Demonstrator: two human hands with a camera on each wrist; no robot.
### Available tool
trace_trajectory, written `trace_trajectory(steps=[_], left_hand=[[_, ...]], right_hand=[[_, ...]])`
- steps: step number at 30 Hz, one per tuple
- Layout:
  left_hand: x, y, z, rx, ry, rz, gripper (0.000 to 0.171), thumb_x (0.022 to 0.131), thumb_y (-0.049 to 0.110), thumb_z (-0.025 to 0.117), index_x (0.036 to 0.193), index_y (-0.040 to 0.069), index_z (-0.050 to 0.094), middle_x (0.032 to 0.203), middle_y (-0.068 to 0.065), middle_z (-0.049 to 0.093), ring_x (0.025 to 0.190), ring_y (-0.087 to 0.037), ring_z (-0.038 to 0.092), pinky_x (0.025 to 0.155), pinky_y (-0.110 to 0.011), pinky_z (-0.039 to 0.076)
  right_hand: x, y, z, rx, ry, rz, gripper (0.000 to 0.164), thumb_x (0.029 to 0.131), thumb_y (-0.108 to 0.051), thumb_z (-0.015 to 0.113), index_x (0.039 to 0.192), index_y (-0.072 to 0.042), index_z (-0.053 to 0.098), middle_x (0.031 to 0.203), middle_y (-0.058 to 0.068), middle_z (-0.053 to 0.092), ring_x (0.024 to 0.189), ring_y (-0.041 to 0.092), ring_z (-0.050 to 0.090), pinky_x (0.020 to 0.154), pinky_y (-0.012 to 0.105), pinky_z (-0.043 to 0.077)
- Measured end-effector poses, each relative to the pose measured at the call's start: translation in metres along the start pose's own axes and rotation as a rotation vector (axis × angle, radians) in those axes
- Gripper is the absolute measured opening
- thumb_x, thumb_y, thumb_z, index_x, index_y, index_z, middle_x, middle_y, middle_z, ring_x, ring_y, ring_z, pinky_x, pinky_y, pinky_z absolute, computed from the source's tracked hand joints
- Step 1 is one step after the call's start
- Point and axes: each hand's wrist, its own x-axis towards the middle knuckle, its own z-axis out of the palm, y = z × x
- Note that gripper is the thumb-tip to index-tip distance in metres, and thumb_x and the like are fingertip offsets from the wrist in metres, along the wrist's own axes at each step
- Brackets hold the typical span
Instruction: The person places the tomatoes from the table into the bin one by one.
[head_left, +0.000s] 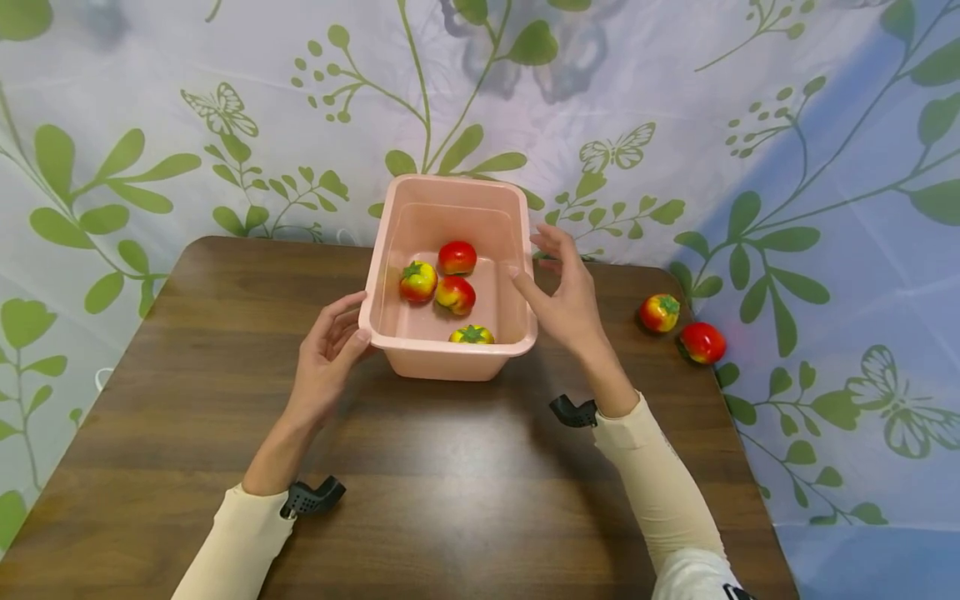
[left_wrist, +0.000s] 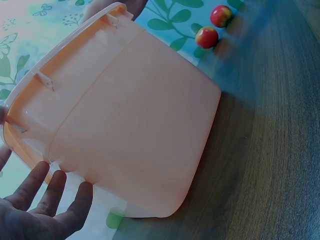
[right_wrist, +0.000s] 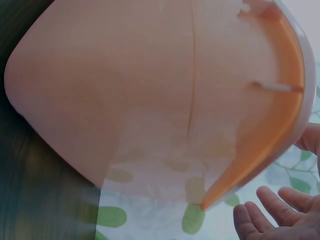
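Note:
A pale pink plastic bin (head_left: 450, 358) stands at the back of the wooden table, its opening towards the head camera. Inside lie several shiny red-and-yellow fruits (head_left: 417, 282), some with green leafy tops. My left hand (head_left: 322, 358) is at the bin's front left corner, relaxed fingertips touching the rim and outer wall. In the left wrist view, its fingers (left_wrist: 52, 192) are spread beside the wall. At the right side is my right hand (head_left: 566, 304), thumb at the rim and other fingers loosely extended. The right wrist view shows those fingers (right_wrist: 272, 215) apart from the bin.
Two more red-and-yellow fruits, one with a green top (head_left: 660, 313) and one mostly red (head_left: 702, 342), lie by the right edge of the brown wooden table (head_left: 450, 475). A leaf-and-butterfly patterned cloth (head_left: 300, 150) hangs right behind the table and along its sides.

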Motion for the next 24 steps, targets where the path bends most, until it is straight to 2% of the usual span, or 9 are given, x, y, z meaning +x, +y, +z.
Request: trace_trajectory(steps=[5,11,18,24], left_hand=[[-0.002,0.000,0.000,0.005,-0.001,-0.008,0.053,0.109,0.005,0.061,0.160,0.012,0.048,0.155,-0.024,0.054,0.136,-0.029,0.065,0.102,-0.030,0.064],[-0.002,0.002,0.001,0.010,0.000,-0.004,0.053,0.109,0.006,0.060,0.160,0.012,0.047,0.156,-0.025,0.052,0.135,-0.023,0.066,0.102,-0.029,0.064],[-0.002,0.002,0.001,0.013,-0.002,0.000,0.054,0.109,0.006,0.060,0.160,0.012,0.047,0.157,-0.021,0.053,0.137,-0.026,0.065,0.102,-0.030,0.064],[-0.002,0.001,0.001,0.013,-0.005,-0.003,0.053,0.109,0.006,0.060,0.160,0.013,0.047,0.158,-0.023,0.052,0.136,-0.023,0.065,0.102,-0.029,0.064]], right_hand=[[-0.003,0.006,-0.008,0.004,0.019,0.012,0.067,0.098,-0.026,0.079,0.157,-0.019,0.047,0.150,0.012,0.064,0.140,0.025,0.060,0.119,0.052,0.052],[-0.005,0.015,-0.022,0.022,0.040,0.039,0.065,0.099,-0.024,0.078,0.156,-0.017,0.048,0.148,0.013,0.064,0.138,0.028,0.061,0.120,0.051,0.051],[-0.009,0.029,-0.038,0.020,0.085,0.089,0.064,0.100,-0.026,0.078,0.156,-0.017,0.049,0.148,0.011,0.065,0.139,0.025,0.060,0.122,0.051,0.050],[-0.012,0.038,-0.048,0.005,0.123,0.128,0.063,0.100,-0.027,0.078,0.156,-0.019,0.049,0.149,0.011,0.063,0.139,0.024,0.060,0.122,0.050,0.050]])
